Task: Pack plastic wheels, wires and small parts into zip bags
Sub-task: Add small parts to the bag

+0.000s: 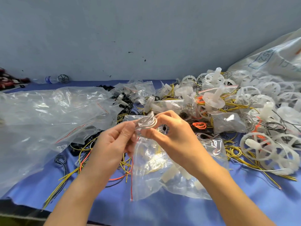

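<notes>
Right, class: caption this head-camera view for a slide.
Left hand and right hand hold a coiled wire over a zip bag beside piled plastic wheels.

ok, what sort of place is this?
Probably a small-parts packing bench in a workshop or small factory: a heap of translucent white spoked plastic wheels, loose yellow-and-black striped wires and clear red-striped zip bags cover a blue cloth-covered table against a plain wall.
</notes>
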Tool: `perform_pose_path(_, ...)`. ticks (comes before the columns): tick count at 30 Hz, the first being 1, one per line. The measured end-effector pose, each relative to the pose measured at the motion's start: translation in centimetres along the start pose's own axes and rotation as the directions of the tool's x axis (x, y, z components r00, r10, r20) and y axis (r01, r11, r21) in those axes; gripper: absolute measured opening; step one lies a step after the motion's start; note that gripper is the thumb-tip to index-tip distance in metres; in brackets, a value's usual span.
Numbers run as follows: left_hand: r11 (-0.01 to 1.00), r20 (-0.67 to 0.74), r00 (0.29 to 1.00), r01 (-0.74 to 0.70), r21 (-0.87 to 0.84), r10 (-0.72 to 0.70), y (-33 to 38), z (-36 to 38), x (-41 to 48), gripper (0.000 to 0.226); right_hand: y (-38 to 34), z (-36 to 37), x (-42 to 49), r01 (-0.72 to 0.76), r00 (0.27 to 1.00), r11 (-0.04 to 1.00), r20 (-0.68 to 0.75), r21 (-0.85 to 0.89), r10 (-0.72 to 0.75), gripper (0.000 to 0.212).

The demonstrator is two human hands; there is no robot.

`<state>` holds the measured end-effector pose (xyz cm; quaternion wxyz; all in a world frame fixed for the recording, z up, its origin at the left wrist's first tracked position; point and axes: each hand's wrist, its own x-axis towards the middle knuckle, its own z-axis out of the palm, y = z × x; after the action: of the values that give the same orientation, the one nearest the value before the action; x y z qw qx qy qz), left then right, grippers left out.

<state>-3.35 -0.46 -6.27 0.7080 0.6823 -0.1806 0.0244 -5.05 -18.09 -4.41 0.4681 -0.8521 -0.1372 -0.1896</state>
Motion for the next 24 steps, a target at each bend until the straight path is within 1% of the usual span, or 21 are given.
perform_pose_path(2, 0.994, -0.113, 0.993, 0.043, 0.096, -0.032, -0.5, -2.1, -0.4, 0.025, 0.2, 0.3, -0.2, 0.048, 0.996, 0.987, 0.075, -0.156, -0.037, 0.011)
perform_pose_path(3, 0.985, -0.175, 0.984, 0.063, 0.162, -0.034, -0.7, -3.2, -0.7, 0.022, 0.2, 0.5, -0.4, 0.093, 0.991, 0.978, 0.11, -0.189, -0.074, 0.011)
perform_pose_path(4, 0.966, -0.23, 0.973, 0.075, 0.246, -0.017, -1.0, -4.1, -1.0, 0.021, 0.2, 0.6, -0.5, 0.139, 0.984, 0.973, 0.137, -0.185, -0.115, 0.015)
perform_pose_path(6, 0.922, -0.275, 0.961, 0.084, 0.379, 0.025, -1.3, -5.6, -1.6, 0.026, 0.1, 1.0, -0.5, 0.189, 0.973, 0.965, 0.168, -0.179, -0.16, 0.025)
perform_pose_path(8, 0.914, -0.256, 0.966, 0.084, 0.397, 0.022, -1.4, -6.1, -2.1, 0.024, 0.5, 1.3, 0.1, 0.172, 0.976, 0.941, 0.177, -0.292, -0.124, 0.031)
perform_pose_path(10, 0.908, -0.171, 0.985, 0.092, 0.409, -0.023, -1.4, -5.7, -2.6, 0.02, 1.0, 1.2, 0.8, 0.073, 0.982, 0.896, 0.191, -0.437, 0.013, 0.034)
perform_pose_path(12, 0.899, -0.052, 0.994, 0.108, 0.424, -0.094, -1.6, -4.8, -3.1, 0.021, 1.6, 1.0, 1.3, -0.023, 0.967, 0.861, 0.207, -0.508, 0.148, 0.035)
perform_pose_path(14, 0.904, 0.057, 0.982, 0.141, 0.403, -0.179, -1.6, -3.8, -3.4, 0.025, 1.9, 0.8, 1.6, -0.076, 0.945, 0.875, 0.245, -0.478, 0.216, 0.037)
perform_pose_path(16, 0.927, 0.134, 0.957, 0.205, 0.312, -0.257, -1.6, -3.0, -3.5, 0.024, 1.9, 0.8, 1.7, -0.11, 0.928, 0.92, 0.294, -0.375, 0.23, 0.035)
perform_pose_path(18, 0.939, 0.181, 0.928, 0.296, 0.174, -0.326, -1.6, -2.0, -3.1, 0.016, 1.9, 0.9, 2.0, -0.108, 0.914, 0.954, 0.349, -0.281, 0.206, 0.032)
perform_pose_path(20, 0.92, 0.191, 0.9, 0.379, 0.098, -0.391, -1.9, -0.8, -2.5, 0.021, 1.9, 1.0, 2.3, -0.127, 0.897, 0.974, 0.397, -0.186, 0.193, 0.029)
perform_pose_path(22, 0.904, 0.228, 0.876, 0.423, 0.063, -0.426, -2.0, 0.4, -2.4, 0.023, 2.1, 1.0, 2.5, -0.198, 0.878, 0.978, 0.43, -0.07, 0.208, 0.026)
perform_pose_path(24, 0.911, 0.276, 0.871, 0.411, 0.041, -0.406, -1.9, 1.8, -2.2, 0.022, 2.2, 0.9, 2.5, -0.23, 0.869, 0.973, 0.452, 0.01, 0.201, 0.026)
